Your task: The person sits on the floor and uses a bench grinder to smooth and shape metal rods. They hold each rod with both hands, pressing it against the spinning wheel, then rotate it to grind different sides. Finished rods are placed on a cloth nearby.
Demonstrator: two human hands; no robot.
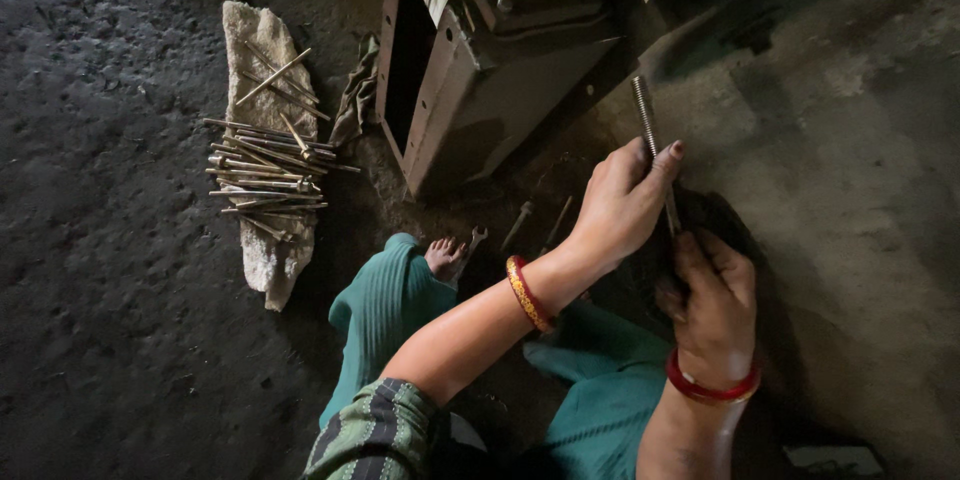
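Observation:
My left hand [622, 202] grips a long threaded metal rod [645, 116] near its middle, with the thumb pressed along it. The rod stands nearly upright, its top end pointing away from me. My right hand [712, 308] is closed around the rod's lower end, just below the left hand. Both wrists wear red bangles. The lower end of the rod is hidden inside my right fist.
A pile of several thin metal rods [265, 168] lies on a dirty cloth [270, 255] at the left. A dark metal machine body [480, 70] stands ahead. My bare foot [446, 257] and teal trousers are below. Loose bolts [517, 224] lie on the grimy floor.

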